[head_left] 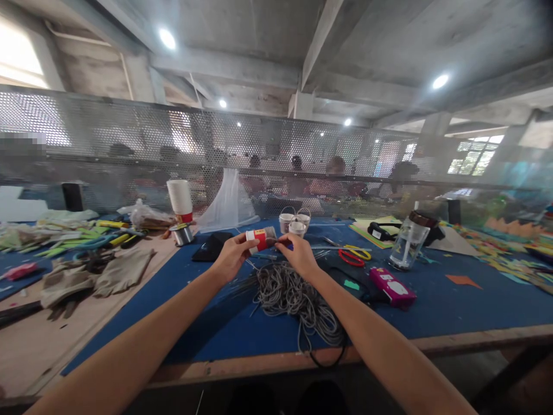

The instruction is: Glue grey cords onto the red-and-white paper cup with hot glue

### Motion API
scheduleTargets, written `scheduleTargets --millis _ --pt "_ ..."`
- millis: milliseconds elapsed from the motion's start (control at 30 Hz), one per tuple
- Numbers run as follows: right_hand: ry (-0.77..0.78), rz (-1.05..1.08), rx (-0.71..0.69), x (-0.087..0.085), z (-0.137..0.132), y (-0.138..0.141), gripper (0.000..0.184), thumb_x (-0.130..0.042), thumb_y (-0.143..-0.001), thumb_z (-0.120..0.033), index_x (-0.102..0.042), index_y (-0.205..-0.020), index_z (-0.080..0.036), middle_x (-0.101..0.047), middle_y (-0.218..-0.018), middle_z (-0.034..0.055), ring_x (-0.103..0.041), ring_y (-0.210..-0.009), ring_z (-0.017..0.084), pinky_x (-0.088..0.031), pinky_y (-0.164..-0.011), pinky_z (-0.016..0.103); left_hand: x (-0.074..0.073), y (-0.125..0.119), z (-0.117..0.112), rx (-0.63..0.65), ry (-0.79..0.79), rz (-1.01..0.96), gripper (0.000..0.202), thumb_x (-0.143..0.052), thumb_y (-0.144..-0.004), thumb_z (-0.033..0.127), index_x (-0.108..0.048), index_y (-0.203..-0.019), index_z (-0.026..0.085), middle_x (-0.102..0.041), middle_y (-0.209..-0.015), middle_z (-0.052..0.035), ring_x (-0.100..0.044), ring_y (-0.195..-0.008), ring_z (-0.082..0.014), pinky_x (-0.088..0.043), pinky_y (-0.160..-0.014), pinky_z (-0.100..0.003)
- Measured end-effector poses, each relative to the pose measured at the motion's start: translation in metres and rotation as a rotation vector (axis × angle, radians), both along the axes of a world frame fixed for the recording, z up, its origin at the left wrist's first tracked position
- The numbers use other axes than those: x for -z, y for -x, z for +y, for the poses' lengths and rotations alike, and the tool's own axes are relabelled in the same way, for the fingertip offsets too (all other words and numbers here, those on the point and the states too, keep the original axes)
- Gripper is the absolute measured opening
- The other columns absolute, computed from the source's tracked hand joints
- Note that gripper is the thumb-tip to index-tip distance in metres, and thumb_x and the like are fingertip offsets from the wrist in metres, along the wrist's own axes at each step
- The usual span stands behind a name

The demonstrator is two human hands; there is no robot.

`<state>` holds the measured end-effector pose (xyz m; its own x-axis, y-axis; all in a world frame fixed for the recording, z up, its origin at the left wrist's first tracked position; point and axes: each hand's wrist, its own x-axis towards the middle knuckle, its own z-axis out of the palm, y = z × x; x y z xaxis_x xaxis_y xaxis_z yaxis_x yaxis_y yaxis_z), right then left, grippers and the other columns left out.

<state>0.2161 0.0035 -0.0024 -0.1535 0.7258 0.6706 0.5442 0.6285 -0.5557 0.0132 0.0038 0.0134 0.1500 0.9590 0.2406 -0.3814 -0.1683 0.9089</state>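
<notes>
While both your arms reach out over the blue mat, your left hand pinches one end of a red-and-white spool and your right hand pinches the other end, fingertips pressed onto it. The one spool sits between the two hands, held just above one tangled pile of grey cord. Behind it stand three small white tubs. To the right lie one pair of scissors, one pink box and one clear jar.

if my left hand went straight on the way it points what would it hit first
The left hand meets the red-and-white roll it grips; beyond, likely the small white tubs, depth unclear.
</notes>
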Motion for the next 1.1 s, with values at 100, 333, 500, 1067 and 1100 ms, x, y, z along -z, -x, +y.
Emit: scheduleTargets --millis 100,333,500,1067,1100 --pt "-0.090 -0.040 0.044 0.000 0.002 -0.003 0.012 -0.061 -0.089 -0.032 -0.069 -0.091 -0.023 -0.071 -0.089 0.0014 -0.065 -0.084 0.018 -0.047 -0.081 0.029 0.000 -0.001 -0.001 -0.005 -0.022 0.023 0.042 -0.084 -0.060 0.026 -0.073 -0.098 0.010 -0.075 -0.091 -0.0087 -0.067 -0.081 -0.0192 -0.051 -0.081 -0.031" --pt "-0.167 0.014 0.096 -0.010 -0.004 -0.002 0.017 -0.058 -0.091 -0.036 -0.066 -0.090 -0.021 -0.069 -0.090 0.0045 -0.064 -0.086 0.019 -0.047 -0.082 0.030 0.004 0.002 0.003 -0.013 -0.028 0.088 0.041 -0.082 -0.062 0.026 -0.073 -0.099 0.010 -0.075 -0.092 -0.0086 -0.067 -0.077 -0.0189 -0.050 -0.081 -0.032" --pt "-0.166 0.064 0.044 -0.016 -0.008 -0.002 0.017 -0.056 -0.092 -0.035 -0.064 -0.090 -0.020 -0.067 -0.089 0.0042 -0.063 -0.084 0.018 -0.047 -0.080 0.029 0.006 0.002 0.003 0.009 -0.077 0.208 0.039 -0.079 -0.066 0.030 -0.073 -0.099 0.012 -0.075 -0.094 -0.0087 -0.067 -0.081 -0.0208 -0.048 -0.083 -0.033" --pt "-0.160 0.077 0.032 -0.018 -0.010 -0.001 0.019 -0.054 -0.092 -0.039 -0.063 -0.091 -0.022 -0.068 -0.086 0.0021 -0.064 -0.080 0.017 -0.048 -0.079 0.028 0.002 -0.003 -0.006 0.087 -0.176 0.401 0.031 -0.074 -0.069 0.026 -0.073 -0.098 0.015 -0.076 -0.097 -0.0063 -0.067 -0.088 -0.0225 -0.046 -0.087 -0.034" --pt "-0.163 0.075 0.038 -0.018 -0.010 -0.001 0.020 -0.054 -0.092 -0.039 -0.063 -0.090 -0.022 -0.068 -0.086 0.0021 -0.064 -0.080 0.017 -0.048 -0.080 0.028 0.001 -0.003 -0.007 0.094 -0.173 0.399 0.031 -0.074 -0.069 0.026 -0.074 -0.098 0.015 -0.076 -0.097 -0.0062 -0.067 -0.087 -0.0224 -0.046 -0.087 -0.033"
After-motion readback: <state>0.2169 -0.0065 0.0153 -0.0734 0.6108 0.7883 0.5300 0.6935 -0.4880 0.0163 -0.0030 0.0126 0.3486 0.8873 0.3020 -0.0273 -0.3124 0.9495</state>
